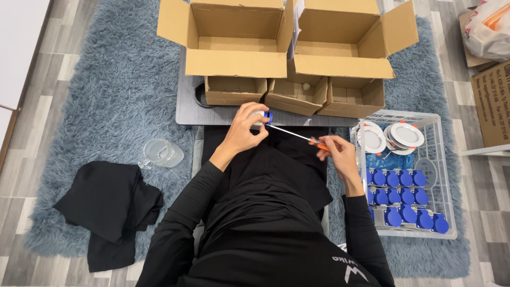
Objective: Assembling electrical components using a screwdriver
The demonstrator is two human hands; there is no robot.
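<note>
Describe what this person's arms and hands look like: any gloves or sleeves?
Both arms are covered in long, close-fitting black sleeves that end at the wrists, part of a black top with a small white emblem low on the front. The left hand and right hand are bare: no gloves. No rings, watch or wristbands can be made out at this size.

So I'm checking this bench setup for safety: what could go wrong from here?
The screwdriver points at the left hand gripping the small blue-and-white part; a slip could jab the fingers. The part is held in the air above the lap, so a loose screw might fall into the shaggy rug.
</note>
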